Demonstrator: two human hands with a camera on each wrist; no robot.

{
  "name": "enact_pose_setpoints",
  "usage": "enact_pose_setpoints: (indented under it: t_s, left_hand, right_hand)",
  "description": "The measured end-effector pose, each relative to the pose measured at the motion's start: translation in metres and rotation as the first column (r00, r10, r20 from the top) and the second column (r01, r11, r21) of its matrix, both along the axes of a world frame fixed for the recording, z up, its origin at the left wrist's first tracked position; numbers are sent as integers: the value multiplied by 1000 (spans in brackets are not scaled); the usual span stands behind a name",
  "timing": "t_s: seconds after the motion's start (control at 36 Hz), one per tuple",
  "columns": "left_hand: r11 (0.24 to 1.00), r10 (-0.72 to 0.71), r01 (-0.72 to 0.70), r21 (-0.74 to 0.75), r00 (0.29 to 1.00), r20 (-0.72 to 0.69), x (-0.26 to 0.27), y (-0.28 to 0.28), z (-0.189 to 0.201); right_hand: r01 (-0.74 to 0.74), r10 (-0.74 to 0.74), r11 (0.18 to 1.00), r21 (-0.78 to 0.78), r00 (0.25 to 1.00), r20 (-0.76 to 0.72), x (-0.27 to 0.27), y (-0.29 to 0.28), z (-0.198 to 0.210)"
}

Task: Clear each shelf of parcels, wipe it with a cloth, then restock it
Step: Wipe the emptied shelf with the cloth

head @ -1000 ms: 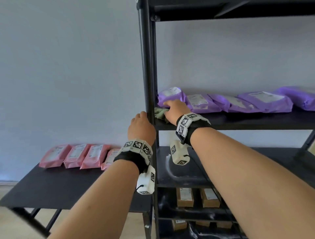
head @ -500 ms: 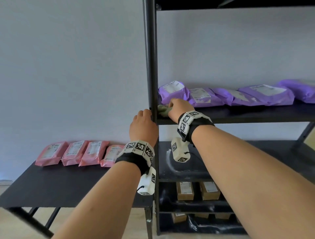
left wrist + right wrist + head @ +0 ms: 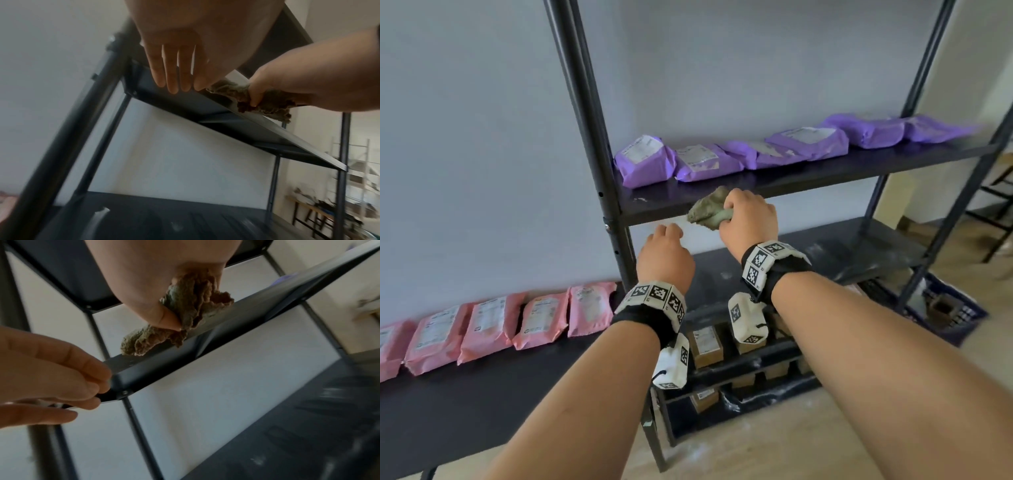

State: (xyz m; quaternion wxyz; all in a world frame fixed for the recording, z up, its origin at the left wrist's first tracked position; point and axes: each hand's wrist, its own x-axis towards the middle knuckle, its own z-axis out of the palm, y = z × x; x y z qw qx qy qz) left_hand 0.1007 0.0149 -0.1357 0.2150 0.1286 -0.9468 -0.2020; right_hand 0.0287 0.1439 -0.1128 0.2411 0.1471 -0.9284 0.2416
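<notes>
A row of purple parcels (image 3: pixel 705 161) lies along the back of the black shelf (image 3: pixel 825 173). My right hand (image 3: pixel 746 214) grips a crumpled green-grey cloth (image 3: pixel 707 209) just in front of that shelf's front edge; the cloth (image 3: pixel 180 316) is pinched between thumb and fingers and brushes the edge. My left hand (image 3: pixel 664 250) hovers just below the shelf's front lip, left of the cloth, its fingers (image 3: pixel 172 71) straight and holding nothing. The shelf below (image 3: pixel 842 253) is bare and dusty.
Several pink parcels (image 3: pixel 493 320) lie in a row on a low black table (image 3: pixel 482 397) at the left. Brown boxes (image 3: pixel 705 346) fill the lower shelves. The rack's black upright post (image 3: pixel 589 137) stands just left of my hands. A dark crate (image 3: pixel 945 308) sits on the floor, right.
My right hand has pulled the cloth off the shelf's left end toward me and to the right. My left hand has let go of the post. The head view has tilted down.
</notes>
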Motion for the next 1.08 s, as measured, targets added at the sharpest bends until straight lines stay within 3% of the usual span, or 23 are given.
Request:
enact_pose_setpoints:
  t_s: [0.22, 0.42, 0.56, 0.81, 1.08]
  left_hand:
    - [978, -204, 207, -1, 965, 167, -30, 75, -40]
    - [940, -332, 339, 35, 890, 311, -63, 169, -85]
    - [932, -354, 358, 60, 857, 375, -98, 249, -108]
    - [929, -367, 349, 127, 811, 455, -149, 369, -148]
    - [922, -376, 368, 121, 775, 507, -229, 431, -166]
  right_hand:
    - [227, -227, 974, 20, 957, 180, 1, 105, -55]
    - [368, -357, 928, 61, 832, 425, -4, 208, -116]
    - [414, -378, 908, 62, 748, 546, -26, 283, -143]
    - [426, -396, 899, 100, 694, 601, -85, 408, -167]
    - [483, -399, 873, 71, 621, 675, -164, 465, -194]
